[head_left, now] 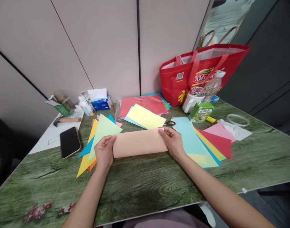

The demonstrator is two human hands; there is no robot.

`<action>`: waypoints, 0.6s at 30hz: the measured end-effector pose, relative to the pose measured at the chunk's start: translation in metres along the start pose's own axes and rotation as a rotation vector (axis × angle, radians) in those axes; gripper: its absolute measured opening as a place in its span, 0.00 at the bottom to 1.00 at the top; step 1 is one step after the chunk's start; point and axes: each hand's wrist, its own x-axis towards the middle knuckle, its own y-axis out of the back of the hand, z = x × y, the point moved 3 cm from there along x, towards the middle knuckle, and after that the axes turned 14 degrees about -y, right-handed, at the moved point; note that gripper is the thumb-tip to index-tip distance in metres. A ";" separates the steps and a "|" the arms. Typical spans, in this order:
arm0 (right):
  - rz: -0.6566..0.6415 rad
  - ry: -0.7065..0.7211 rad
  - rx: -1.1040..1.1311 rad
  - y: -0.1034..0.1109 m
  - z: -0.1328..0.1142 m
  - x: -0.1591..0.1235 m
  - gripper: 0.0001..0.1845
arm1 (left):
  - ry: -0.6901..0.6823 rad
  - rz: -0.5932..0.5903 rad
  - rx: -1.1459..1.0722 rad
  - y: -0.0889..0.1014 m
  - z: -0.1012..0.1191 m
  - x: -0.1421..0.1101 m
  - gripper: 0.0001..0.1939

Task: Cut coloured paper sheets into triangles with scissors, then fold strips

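A long rectangle of peach-coloured paper (140, 143) is stretched between my hands above the green wood-patterned table (145, 186). My left hand (104, 150) pinches its left end between thumb and fingers. At the other end, my right hand (173, 142) grips the upper right corner, thumb on the near face. Behind this paper lie a pale yellow sheet (146, 116) and the black handles of scissors (170, 123). Fanned coloured triangles, with a pale green one (103, 125) on top, are beside my left hand. Light blue paper (186, 136) lies beside my right hand.
At the left are a phone (70, 142), a hammer (67, 120) and a tissue box (101, 103). Red paper (142, 105) is stacked by the wall. A red bag (175, 80), a white mug (191, 102), a green carton (202, 111) and a tape roll (238, 120) stand or lie right.
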 end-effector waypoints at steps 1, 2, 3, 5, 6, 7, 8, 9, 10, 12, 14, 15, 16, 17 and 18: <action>0.005 0.001 -0.006 0.000 0.000 0.000 0.15 | 0.003 0.003 0.002 0.000 0.000 0.000 0.13; 0.009 0.003 -0.011 0.001 0.001 0.001 0.15 | 0.005 0.005 0.005 0.000 0.000 0.000 0.13; 0.013 0.005 -0.017 0.001 0.001 0.001 0.15 | 0.008 0.007 0.007 0.000 -0.001 0.000 0.13; 0.022 0.010 -0.029 0.002 0.002 0.002 0.15 | 0.013 0.009 0.011 0.001 -0.002 0.000 0.13; 0.027 0.012 -0.034 0.002 0.002 0.002 0.15 | 0.016 0.011 0.013 0.001 -0.002 0.000 0.14; 0.031 0.015 -0.041 0.002 0.002 0.002 0.15 | 0.018 0.012 0.014 0.001 -0.003 0.000 0.14; 0.036 0.018 -0.048 0.003 0.002 0.002 0.15 | 0.020 0.014 0.015 0.002 -0.004 0.000 0.14; 0.041 0.021 -0.055 0.003 0.001 0.002 0.15 | 0.023 0.016 0.014 0.002 -0.004 0.001 0.14; 0.045 0.025 -0.061 0.003 0.001 0.002 0.15 | 0.025 0.018 0.014 0.002 -0.004 0.001 0.14; 0.053 0.035 -0.072 0.003 0.000 0.002 0.14 | 0.028 0.020 0.013 0.002 -0.004 0.001 0.14; 0.060 0.046 -0.081 0.003 -0.001 0.001 0.13 | 0.030 0.022 0.015 0.001 -0.003 0.000 0.14; 0.063 0.050 -0.086 0.003 -0.002 0.001 0.13 | 0.031 0.023 0.016 0.001 -0.003 0.000 0.14; 0.067 0.054 -0.091 0.003 -0.002 0.000 0.12 | 0.031 0.025 0.017 0.001 -0.002 0.000 0.14; 0.071 0.058 -0.096 0.003 -0.003 0.000 0.12 | 0.030 0.027 0.018 0.000 -0.002 0.000 0.14; 0.074 0.062 -0.101 0.004 -0.003 0.000 0.12 | 0.030 0.029 0.017 0.000 -0.001 0.000 0.15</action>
